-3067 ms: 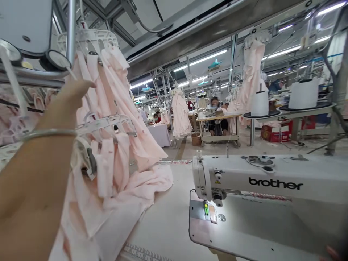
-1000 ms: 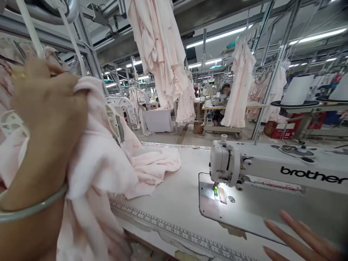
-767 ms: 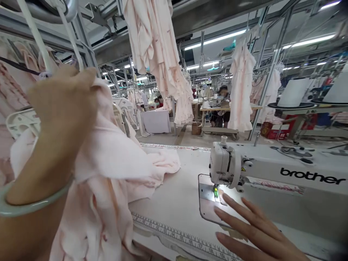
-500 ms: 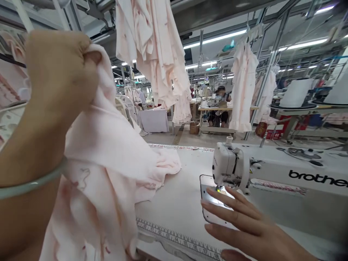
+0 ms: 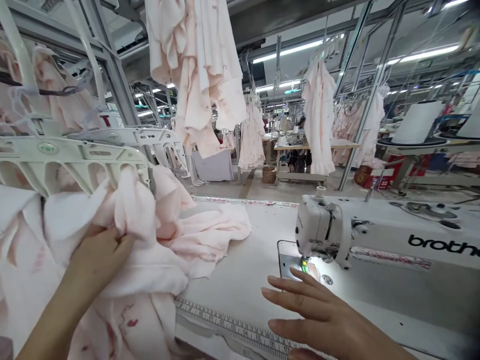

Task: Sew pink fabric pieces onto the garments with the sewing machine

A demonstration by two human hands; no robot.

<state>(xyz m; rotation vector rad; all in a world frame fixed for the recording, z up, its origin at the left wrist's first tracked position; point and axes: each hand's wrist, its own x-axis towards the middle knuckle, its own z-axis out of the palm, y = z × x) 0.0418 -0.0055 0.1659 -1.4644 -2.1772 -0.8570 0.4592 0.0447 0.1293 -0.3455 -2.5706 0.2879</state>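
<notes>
My left hand is low at the left, its fingers closed into a fold of pale pink garment fabric that hangs from a white plastic clip hanger and spills onto the sewing table. My right hand hovers flat with fingers spread just above the table, in front of the white Brother sewing machine and its lit needle area. It holds nothing.
A printed ruler strip runs along the table's front edge. Pink garments hang from overhead rails above and behind. Thread cones stand on a shelf at right. Another person sits at a far sewing table.
My left hand has dropped from high at the hanger to low in the fabric pile, keeping its grip. My right hand has come in from the lower right toward the needle plate.
</notes>
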